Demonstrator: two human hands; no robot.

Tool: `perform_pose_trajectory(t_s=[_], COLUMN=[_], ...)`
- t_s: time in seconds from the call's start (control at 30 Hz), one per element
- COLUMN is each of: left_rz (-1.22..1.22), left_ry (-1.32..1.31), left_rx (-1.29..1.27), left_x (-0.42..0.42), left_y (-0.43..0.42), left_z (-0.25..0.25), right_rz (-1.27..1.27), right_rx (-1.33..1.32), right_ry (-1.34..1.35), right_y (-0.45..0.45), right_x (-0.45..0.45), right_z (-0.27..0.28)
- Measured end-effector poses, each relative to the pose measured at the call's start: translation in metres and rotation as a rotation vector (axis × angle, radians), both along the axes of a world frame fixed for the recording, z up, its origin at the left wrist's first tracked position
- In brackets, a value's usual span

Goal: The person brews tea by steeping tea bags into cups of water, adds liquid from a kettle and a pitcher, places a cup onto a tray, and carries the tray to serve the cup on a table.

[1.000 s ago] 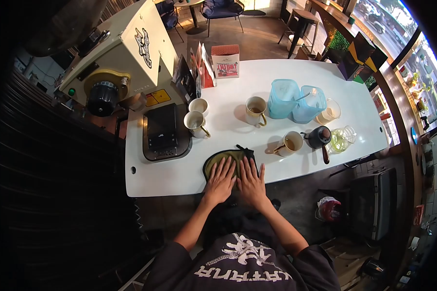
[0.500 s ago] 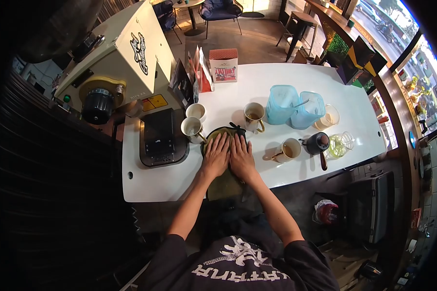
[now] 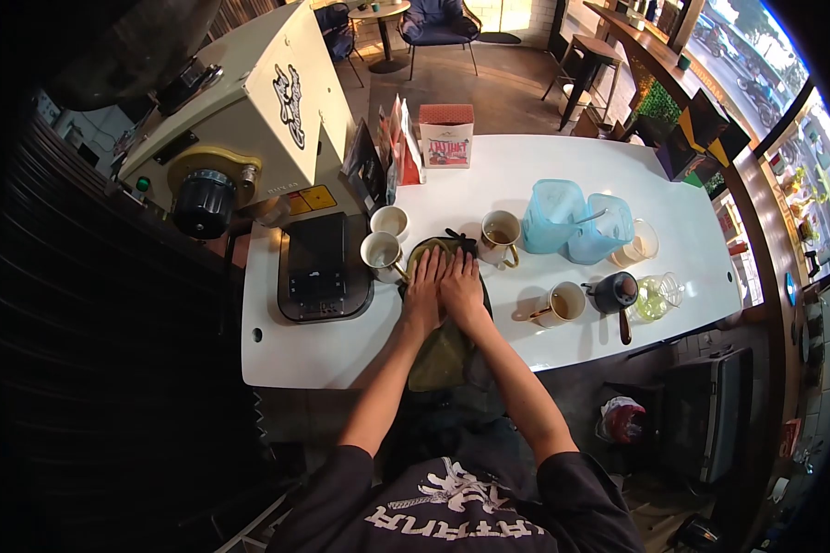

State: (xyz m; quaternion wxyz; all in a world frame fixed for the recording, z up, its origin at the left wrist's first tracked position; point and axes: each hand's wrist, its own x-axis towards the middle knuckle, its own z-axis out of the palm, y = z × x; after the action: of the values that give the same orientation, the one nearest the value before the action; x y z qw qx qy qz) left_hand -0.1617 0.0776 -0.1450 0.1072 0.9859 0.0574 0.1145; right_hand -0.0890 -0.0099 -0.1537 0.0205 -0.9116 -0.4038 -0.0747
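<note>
An olive-green cloth with dark edging [image 3: 441,359] lies on the white table and hangs over its front edge. My left hand [image 3: 423,288] rests flat on it, fingers stretched forward. Beside it, nearly touching, my right hand [image 3: 461,288] is also spread flat on the cloth. A white mug [image 3: 380,253] stands just left of my hands, with another cup [image 3: 390,221] behind it. Right of the cloth's far end is a mug with a dark drink [image 3: 499,236]. Farther right, a third mug [image 3: 561,302] also holds some liquid.
The white table [image 3: 323,359] carries a black scale [image 3: 318,267], blue containers [image 3: 551,214], a dark pot with a handle [image 3: 615,293], a glass vessel [image 3: 655,297], and a red-and-white box [image 3: 446,136]. A cream grinder [image 3: 249,111] rises at the left.
Both hands have moved forward on the table, away from the body. The cloth has shifted with them, and its near part now hangs over the front edge. The camera view has shifted slightly.
</note>
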Motion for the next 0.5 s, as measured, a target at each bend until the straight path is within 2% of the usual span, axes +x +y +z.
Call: perform_pose_trajectory(t_s=[0.07, 0.17, 0.2, 0.3, 0.5], left_rz=[-0.018, -0.009, -0.027, -0.04, 0.028], left_ry=[-0.056, -0.043, -0.121, -0.247, -0.281], left_rx=[-0.158, -0.187, -0.248, -0.282, -0.203], left_x=[-0.003, -0.004, -0.003, 0.004, 0.018], left_y=[-0.001, 0.0, 0.001, 0.0, -0.004], left_z=[0.009, 0.01, 0.006, -0.003, -0.003], right_rz=[-0.008, 0.003, 0.016, 0.046, 0.078], right_rx=[-0.066, -0.076, -0.059, -0.072, -0.1], right_ry=[0.062, 0.113, 0.097, 0.12, 0.055], right_y=[0.003, 0.007, 0.008, 0.01, 0.018], right_x=[0.003, 0.008, 0.012, 0.023, 0.036], right_z=[0.012, 0.02, 0.02, 0.018, 0.015])
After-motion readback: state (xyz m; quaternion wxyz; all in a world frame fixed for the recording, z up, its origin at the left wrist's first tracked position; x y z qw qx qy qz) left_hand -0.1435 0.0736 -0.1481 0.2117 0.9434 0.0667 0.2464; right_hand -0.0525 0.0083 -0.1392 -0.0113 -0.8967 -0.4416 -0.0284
